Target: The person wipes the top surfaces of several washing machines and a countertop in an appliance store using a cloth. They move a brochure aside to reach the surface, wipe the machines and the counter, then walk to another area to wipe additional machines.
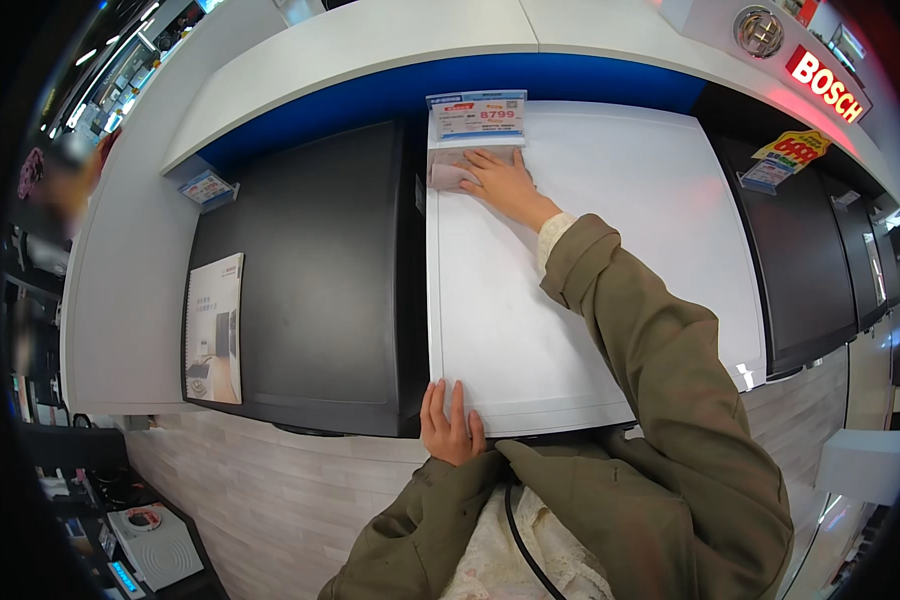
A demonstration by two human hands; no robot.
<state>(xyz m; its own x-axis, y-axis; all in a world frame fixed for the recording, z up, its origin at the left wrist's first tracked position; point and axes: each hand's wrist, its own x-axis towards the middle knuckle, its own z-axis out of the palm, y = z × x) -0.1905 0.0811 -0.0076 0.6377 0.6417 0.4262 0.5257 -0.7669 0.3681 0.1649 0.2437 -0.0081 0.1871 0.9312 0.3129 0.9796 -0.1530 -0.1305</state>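
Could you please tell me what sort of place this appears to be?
Most likely an appliance shop or showroom: a white appliance stands in a row with black appliances, price cards sit along the back, and a red sign is lit.

Appliance shop, lined-up appliances point(530, 330), price cards point(477, 118), glowing red sign point(825, 84)

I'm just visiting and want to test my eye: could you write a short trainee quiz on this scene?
1. Which thing is under the fingers of the right hand?
a) a cup
b) a pale cloth
c) a keyboard

2. True or false: the spiral-bound booklet lies on the black appliance top left of the white appliance top.

3. Fill in: the left hand is at the white top's near ___ corner.

Key: 1 b; 2 true; 3 left.
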